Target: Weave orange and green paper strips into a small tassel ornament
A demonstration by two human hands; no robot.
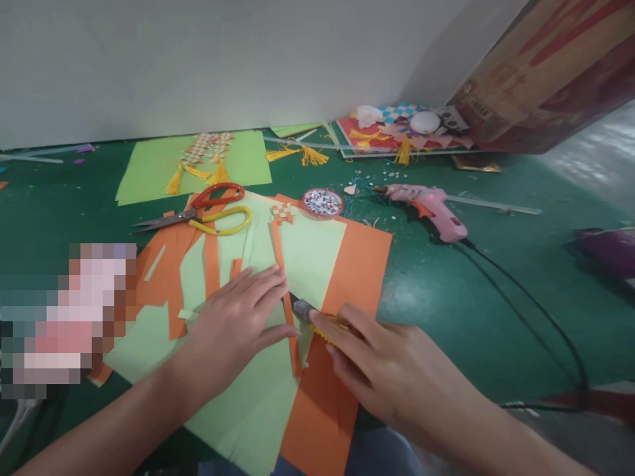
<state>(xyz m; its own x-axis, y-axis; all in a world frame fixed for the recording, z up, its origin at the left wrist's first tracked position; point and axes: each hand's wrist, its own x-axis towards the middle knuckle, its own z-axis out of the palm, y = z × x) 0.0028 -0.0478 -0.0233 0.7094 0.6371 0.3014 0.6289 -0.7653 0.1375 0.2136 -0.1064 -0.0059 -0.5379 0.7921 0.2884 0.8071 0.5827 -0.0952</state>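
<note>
My right hand (pixel 381 357) is wrapped around a yellow utility knife (pixel 303 309). The knife's dark blade touches or nearly touches a narrow orange paper strip (pixel 294 344). Fingers stretched out, my left hand (pixel 248 307) lies on that strip and the pale green paper (pixel 312 248), with the thumb apart. An orange sheet (pixel 327 396) shows beneath the green one. At the strip's far end sits a small orange-and-white woven paper piece (pixel 283 213). Loose orange strips (pixel 211 264) lie left of my left hand. Part of the blade is hidden by my fingertips.
Scissors (pixel 198 213) with red and yellow handles lie beyond the hands. A dish of googly eyes (pixel 323 202) and a pink glue gun (pixel 431 205) with a trailing cord are farther right. Tasseled woven pieces (pixel 206 151) rest on green paper at the back. A blurred-out object (pixel 79 311) is left.
</note>
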